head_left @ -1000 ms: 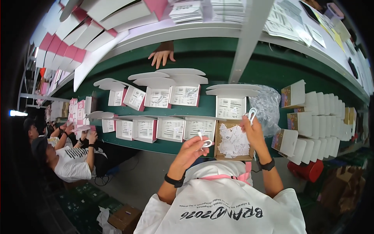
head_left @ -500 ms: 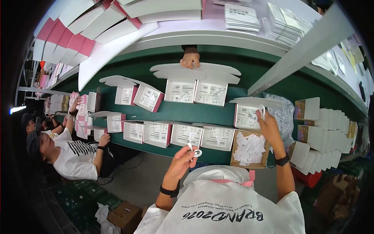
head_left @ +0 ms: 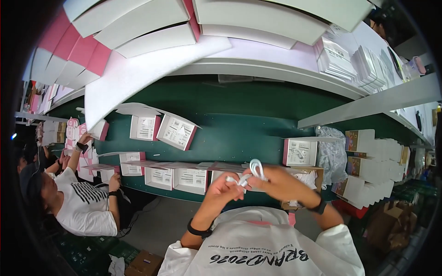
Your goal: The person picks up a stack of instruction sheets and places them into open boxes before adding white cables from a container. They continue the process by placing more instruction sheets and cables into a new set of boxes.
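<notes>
My left hand and my right hand are close together in front of me, above the near row of boxes. A coiled white cable stands out from the fingers of my right hand. My left fingers pinch a white cable end beside it; whether both are one cable I cannot tell. Under my hands, open white and pink boxes with printed sheets inside stand in a row, partly hidden. To the right, another open box holds a printed sheet and a small white item.
Two open boxes stand farther back on the green table. Clear plastic wrap and stacked white cartons lie right. A carton of paper slips is partly covered. A shelf with a slanted post rises behind. A co-worker handles boxes at left.
My right hand has come from the right-hand box to my left hand, bringing a cable. The two boxes at the middle back and the hand on them are out of sight. The view has shifted.
</notes>
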A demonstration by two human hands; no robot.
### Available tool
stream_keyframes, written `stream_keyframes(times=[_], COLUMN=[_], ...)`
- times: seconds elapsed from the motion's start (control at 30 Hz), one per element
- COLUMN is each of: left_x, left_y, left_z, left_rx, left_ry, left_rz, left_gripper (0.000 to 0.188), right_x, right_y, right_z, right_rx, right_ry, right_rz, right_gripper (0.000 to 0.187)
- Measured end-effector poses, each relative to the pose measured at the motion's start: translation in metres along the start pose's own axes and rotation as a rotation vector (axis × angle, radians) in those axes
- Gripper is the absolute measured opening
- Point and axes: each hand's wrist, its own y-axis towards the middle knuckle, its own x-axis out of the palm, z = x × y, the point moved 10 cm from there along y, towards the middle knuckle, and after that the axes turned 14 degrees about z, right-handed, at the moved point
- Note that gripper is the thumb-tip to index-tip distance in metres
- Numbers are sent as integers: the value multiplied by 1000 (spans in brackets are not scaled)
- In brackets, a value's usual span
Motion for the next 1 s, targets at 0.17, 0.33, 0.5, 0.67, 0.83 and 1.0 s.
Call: stream_keyframes(times=[0.17, 0.33, 0.5, 0.67, 0.83, 1.0], left_x=[14, 9, 12, 7, -44, -82], left_y=[-5, -13, -26, -34, -13, 9], left_z=[-37, -73, -95, -155, -153, -131], left_rx=[-174, -173, -160, -351, -82, 191], left_ry=[47, 131, 205, 283, 429, 744], left_rz=[-141, -204, -148, -252, 123, 285], left_gripper=[14, 13, 14, 17, 21, 25], right_x=[14, 18, 25, 22, -3, -41], right_y=[-41, -87, -102, -109, -119, -138], right_z=[38, 86, 97, 135, 157, 142], right_rx=[181, 382, 333, 170, 71, -215], right_ry=[38, 247, 186, 57, -295, -580], right_rz=[163, 258, 278, 385, 471, 665], right_gripper=[22, 18, 20, 23, 27, 29])
